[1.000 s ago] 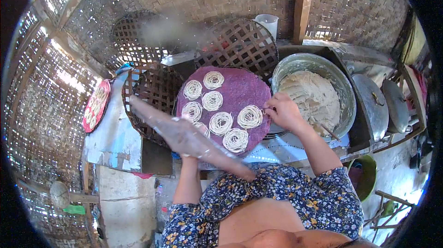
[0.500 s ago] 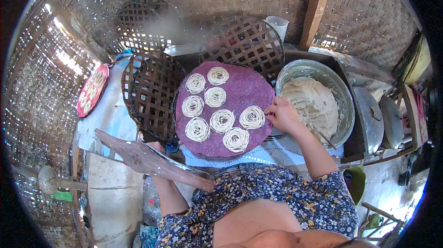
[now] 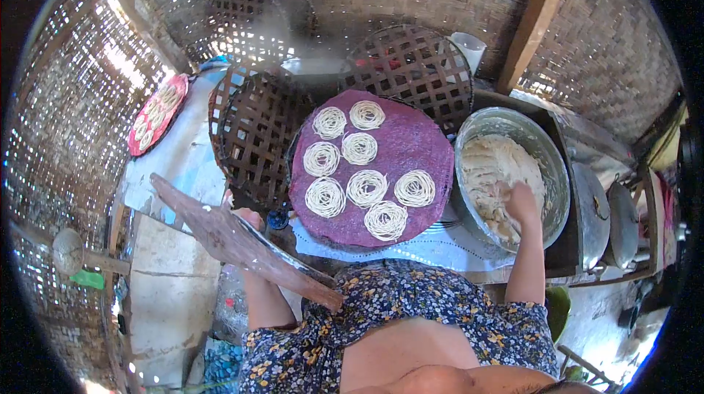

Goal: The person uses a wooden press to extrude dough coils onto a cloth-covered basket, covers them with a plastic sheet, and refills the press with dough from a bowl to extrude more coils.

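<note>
Several pale noodle-like coils (image 3: 367, 188) lie on a round tray with a purple cloth (image 3: 411, 137) in the middle. My left hand (image 3: 251, 218) is closed round a long wooden tool (image 3: 242, 240), which slants across my left side and hides most of the fingers. Over on the right, my right hand (image 3: 521, 203) is inside a large metal basin (image 3: 559, 211), at the pale dough (image 3: 499, 167). Its fingers point down into the dough, and their tips are hard to make out.
Dark open-weave baskets (image 3: 260, 137) stand left of and behind the tray. A red tray (image 3: 143, 146) with more coils is at the far left. Metal lids (image 3: 589, 211) stand right of the basin, and a white pitcher (image 3: 468, 49) is behind.
My right hand has left the edge of the rightmost coil and moved right into the basin. My left hand has swung the wooden tool from over the tray to the left.
</note>
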{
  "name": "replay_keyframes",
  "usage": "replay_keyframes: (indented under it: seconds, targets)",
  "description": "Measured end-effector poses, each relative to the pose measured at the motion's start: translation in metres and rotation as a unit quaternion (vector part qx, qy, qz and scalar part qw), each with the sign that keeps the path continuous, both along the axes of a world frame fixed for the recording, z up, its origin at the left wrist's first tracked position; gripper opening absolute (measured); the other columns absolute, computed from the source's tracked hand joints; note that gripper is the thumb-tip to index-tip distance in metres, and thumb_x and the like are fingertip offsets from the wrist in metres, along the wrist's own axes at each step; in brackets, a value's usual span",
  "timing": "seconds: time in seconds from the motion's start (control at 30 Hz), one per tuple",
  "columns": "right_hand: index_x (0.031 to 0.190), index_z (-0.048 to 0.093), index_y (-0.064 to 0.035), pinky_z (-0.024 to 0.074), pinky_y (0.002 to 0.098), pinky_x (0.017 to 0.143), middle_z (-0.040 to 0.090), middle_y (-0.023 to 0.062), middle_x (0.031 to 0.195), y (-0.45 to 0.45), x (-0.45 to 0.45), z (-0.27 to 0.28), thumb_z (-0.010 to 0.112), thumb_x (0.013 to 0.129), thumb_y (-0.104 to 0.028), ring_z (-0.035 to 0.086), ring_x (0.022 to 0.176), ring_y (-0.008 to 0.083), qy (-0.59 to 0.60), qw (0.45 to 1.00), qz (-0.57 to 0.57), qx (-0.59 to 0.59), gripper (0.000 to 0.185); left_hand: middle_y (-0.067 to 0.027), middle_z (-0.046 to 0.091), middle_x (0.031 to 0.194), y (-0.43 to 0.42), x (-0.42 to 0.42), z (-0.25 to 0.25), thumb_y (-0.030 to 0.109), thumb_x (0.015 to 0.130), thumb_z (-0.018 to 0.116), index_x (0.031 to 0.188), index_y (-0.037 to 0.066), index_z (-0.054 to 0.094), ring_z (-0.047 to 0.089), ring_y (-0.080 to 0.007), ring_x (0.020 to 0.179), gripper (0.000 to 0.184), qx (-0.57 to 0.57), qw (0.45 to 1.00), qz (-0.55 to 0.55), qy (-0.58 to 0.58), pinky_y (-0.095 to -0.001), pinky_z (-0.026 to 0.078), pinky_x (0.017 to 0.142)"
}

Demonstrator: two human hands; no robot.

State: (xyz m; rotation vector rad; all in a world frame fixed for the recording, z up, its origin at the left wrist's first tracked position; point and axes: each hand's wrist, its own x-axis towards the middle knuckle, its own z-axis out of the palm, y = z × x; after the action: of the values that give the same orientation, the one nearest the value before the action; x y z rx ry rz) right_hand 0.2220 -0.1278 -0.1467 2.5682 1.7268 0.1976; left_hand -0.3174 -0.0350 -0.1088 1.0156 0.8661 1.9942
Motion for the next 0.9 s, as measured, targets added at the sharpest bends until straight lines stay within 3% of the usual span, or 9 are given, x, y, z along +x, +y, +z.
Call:
replay_keyframes:
  seconds: [0.1, 0.2, 0.23, 0.3, 0.43, 0.53, 0.6, 0.7, 0.9]
  targets:
    - [0.096, 0.063, 0.0005, 0.0463, 0.0346, 0.071, 0.063, 0.0176, 0.082, 0.009, -0.003, -0.004, 0.06, 0.077, -0.024, 0.062, 0.076, 0.0249, 0.176, 0.983, 0.002, 0.042, 0.032, -0.0067, 0.045, 0.063, 0.01, -0.017, -0.017, 0.039, 0.088, 0.043, 0.118, 0.0, 0.041, 0.035, -0.0137, 0.049, 0.049, 0.058, 0.918, -0.276, -0.28, -0.0279, 0.029, 0.049]
    - [0.101, 0.061, 0.0011, 0.0467, 0.0334, 0.073, 0.064, 0.0183, 0.085, 0.031, -0.063, 0.041, 0.059, 0.079, -0.029, 0.062, 0.079, 0.0243, 0.361, 0.927, 0.044, 0.095, 0.037, -0.0066, 0.043, 0.059, -0.001, 0.012, 0.018, 0.047, 0.088, 0.039, 0.118, 0.0, 0.044, 0.03, -0.015, 0.045, 0.056, -0.009, 0.973, -0.133, -0.188, -0.0297, 0.025, 0.046]
    - [0.101, 0.061, 0.0009, 0.0468, 0.033, 0.069, 0.064, 0.0166, 0.082, 0.042, -0.068, 0.034, 0.058, 0.08, -0.03, 0.061, 0.074, 0.0232, 0.391, 0.913, 0.041, 0.105, 0.037, -0.0061, 0.044, 0.061, 0.003, 0.012, 0.009, 0.047, 0.089, 0.038, 0.119, 0.0, 0.044, 0.031, -0.0148, 0.046, 0.057, 0.005, 0.997, -0.055, 0.053, -0.0296, 0.025, 0.047]
    - [0.101, 0.061, 0.0003, 0.0471, 0.032, 0.061, 0.063, 0.0132, 0.075, 0.067, -0.079, 0.013, 0.057, 0.082, -0.032, 0.06, 0.065, 0.0209, 0.448, 0.884, 0.038, 0.129, 0.038, -0.0037, 0.045, 0.065, 0.003, 0.009, 0.007, 0.047, 0.088, 0.041, 0.126, 0.002, 0.04, 0.035, -0.0146, 0.052, 0.059, -0.003, 0.92, -0.255, -0.296, -0.0283, 0.027, 0.048]
    - [0.085, 0.059, -0.0011, 0.0368, 0.0246, 0.039, 0.053, 0.0036, 0.06, 0.086, -0.097, 0.008, 0.054, 0.086, -0.028, 0.048, 0.044, 0.0103, 0.654, 0.754, -0.019, 0.059, 0.027, -0.0036, 0.051, 0.079, -0.005, 0.004, 0.021, 0.009, 0.08, 0.062, 0.129, -0.002, 0.032, 0.045, -0.0097, 0.069, 0.059, 0.124, 0.939, -0.315, -0.06, -0.0369, 0.042, 0.076]
    - [0.093, 0.055, -0.0047, 0.0355, 0.0221, 0.039, 0.052, 0.0006, 0.064, 0.081, -0.098, 0.004, 0.049, 0.089, -0.023, 0.045, 0.046, 0.0084, 0.702, 0.709, -0.035, 0.05, 0.02, 0.0005, 0.051, 0.074, -0.014, 0.008, 0.027, 0.01, 0.074, 0.069, 0.124, -0.002, 0.038, 0.048, -0.0086, 0.067, 0.059, 0.135, 0.922, 0.042, 0.36, -0.0335, 0.043, 0.083]
    - [0.098, 0.052, -0.0044, 0.0362, 0.0224, 0.039, 0.053, 0.001, 0.066, 0.068, -0.104, 0.007, 0.047, 0.09, -0.021, 0.045, 0.046, 0.0091, 0.737, 0.671, -0.048, 0.059, 0.019, 0.0039, 0.049, 0.068, -0.023, 0.018, 0.034, 0.015, 0.071, 0.072, 0.104, 0.004, 0.048, 0.049, -0.0058, 0.066, 0.042, 0.046, 0.979, -0.005, 0.199, -0.0354, 0.038, 0.094]
    - [0.103, 0.049, -0.0037, 0.0395, 0.0244, 0.04, 0.056, 0.0037, 0.07, 0.045, -0.117, 0.0, 0.047, 0.09, -0.02, 0.049, 0.048, 0.0111, 0.791, 0.601, -0.083, 0.075, 0.021, 0.0044, 0.049, 0.068, -0.014, 0.001, 0.01, 0.014, 0.071, 0.072, 0.094, 0.007, 0.049, 0.048, -0.0052, 0.065, 0.033, 0.017, 0.981, -0.03, 0.19, -0.0365, 0.035, 0.097]
    - [0.117, 0.043, -0.0027, 0.0549, 0.0306, 0.059, 0.06, 0.0125, 0.098, -0.01, -0.164, -0.006, 0.047, 0.089, -0.013, 0.062, 0.073, 0.0224, 0.896, 0.428, -0.113, 0.021, 0.03, -0.0004, 0.049, 0.077, -0.009, 0.006, 0.004, 0.018, 0.076, 0.066, 0.109, 0.003, 0.043, 0.049, -0.0107, 0.077, 0.043, 0.04, 0.969, -0.093, 0.226, -0.0406, 0.036, 0.094]
